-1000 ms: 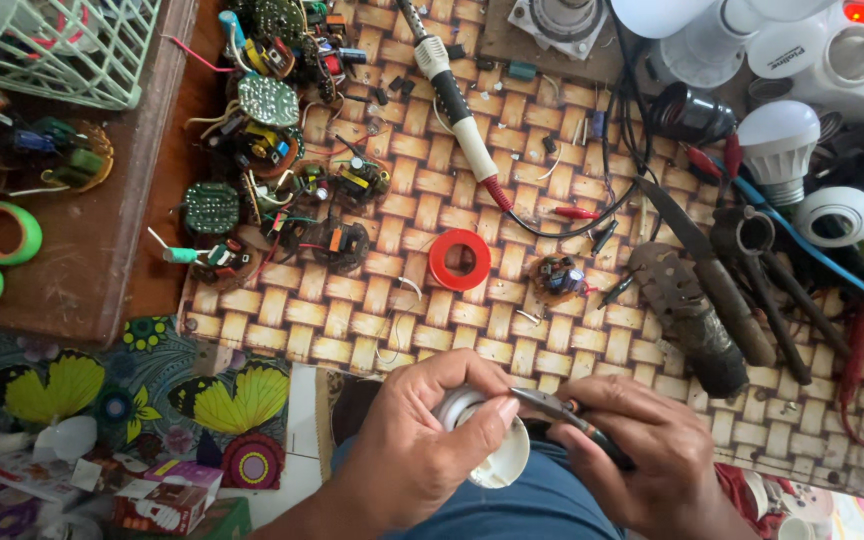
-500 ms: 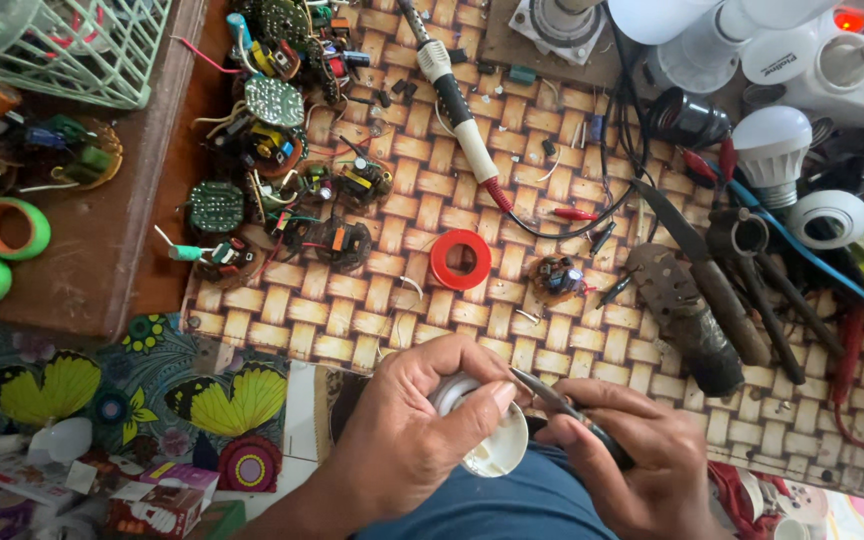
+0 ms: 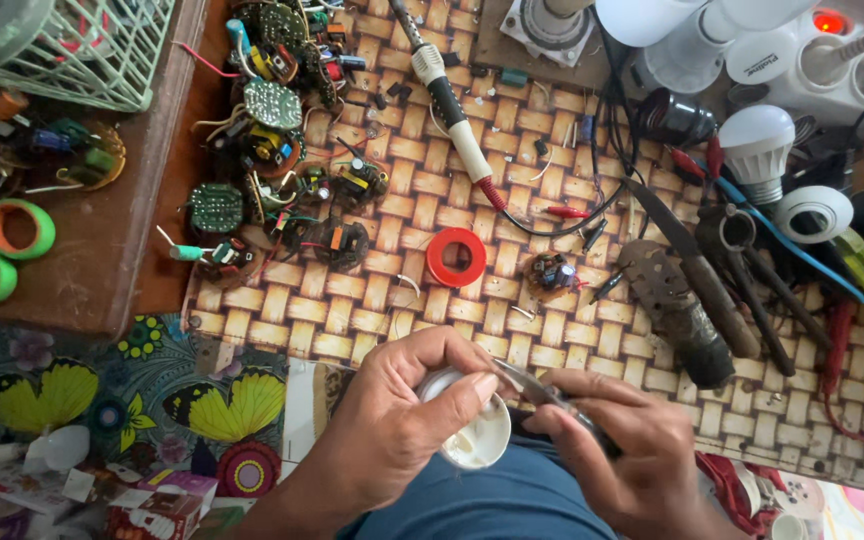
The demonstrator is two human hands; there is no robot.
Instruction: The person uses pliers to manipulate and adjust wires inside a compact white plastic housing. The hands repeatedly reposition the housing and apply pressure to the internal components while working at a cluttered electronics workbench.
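At the bottom centre of the frame, the left hand (image 3: 392, 430) curls its fingers (image 3: 457, 385) around a white bulb base (image 3: 477, 440), thumb and forefinger pinching its rim. The right hand (image 3: 622, 450) closes its fingers on a thin metal blade (image 3: 527, 383), whose tip meets the bulb base at the top edge. Above them the tabletop (image 3: 372, 320) carries a woven mat with a red tape roll (image 3: 456, 257), circuit boards (image 3: 272, 100), a soldering iron (image 3: 457, 120) and a white bulb (image 3: 760, 145).
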